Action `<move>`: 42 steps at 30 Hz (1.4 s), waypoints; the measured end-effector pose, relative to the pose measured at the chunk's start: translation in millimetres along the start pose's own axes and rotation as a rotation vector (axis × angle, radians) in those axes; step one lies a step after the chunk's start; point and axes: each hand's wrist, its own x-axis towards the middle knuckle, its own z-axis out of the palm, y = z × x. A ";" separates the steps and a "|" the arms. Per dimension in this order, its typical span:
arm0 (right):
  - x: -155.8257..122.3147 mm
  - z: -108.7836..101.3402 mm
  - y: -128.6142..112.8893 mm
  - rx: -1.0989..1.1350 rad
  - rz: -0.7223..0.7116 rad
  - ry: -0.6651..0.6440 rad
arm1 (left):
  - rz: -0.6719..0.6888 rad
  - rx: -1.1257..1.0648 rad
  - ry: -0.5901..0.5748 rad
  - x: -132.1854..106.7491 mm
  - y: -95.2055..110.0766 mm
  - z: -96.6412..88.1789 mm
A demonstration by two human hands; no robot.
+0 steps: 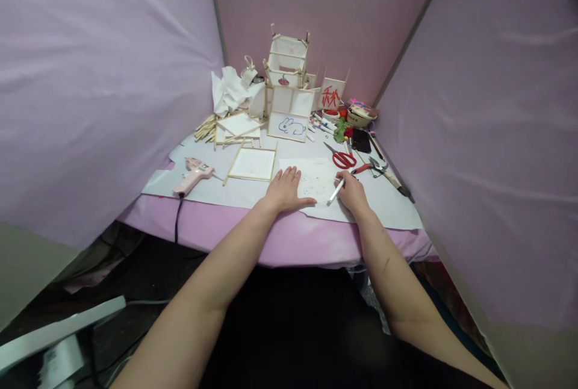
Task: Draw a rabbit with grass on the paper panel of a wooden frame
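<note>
1 left hand (285, 191) lies spread on paper (318, 170); 1 right hand (353, 192) grips a pen (335, 193).

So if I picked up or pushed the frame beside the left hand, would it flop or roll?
The frame probably feels light, because its sides are only thin sticks. Those sticks would likely keep it stiff, not floppy. It lies flat, so a gentle push should probably slide it, not roll it.

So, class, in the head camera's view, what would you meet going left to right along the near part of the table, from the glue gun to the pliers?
Pink glue gun → framed white panel → left hand → white pen → right hand → red-handled pliers.
</note>
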 end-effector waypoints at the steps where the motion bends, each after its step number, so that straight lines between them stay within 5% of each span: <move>1: -0.3 -0.1 -0.4 0.000 0.002 -0.002 | -0.001 0.006 0.002 0.2 -0.3 0.7; 15: -3.2 0.3 -5.9 -0.002 0.018 -0.002 | 0.000 0.041 0.103 -2.8 -2.9 6.6; 27: -2.8 1.4 -3.0 0.021 0.036 0.023 | -0.084 -0.008 0.429 -1.4 -3.8 -4.2; 42: -1.7 0.8 3.0 0.036 0.052 0.036 | -0.140 -0.073 0.435 2.9 -11.7 -0.6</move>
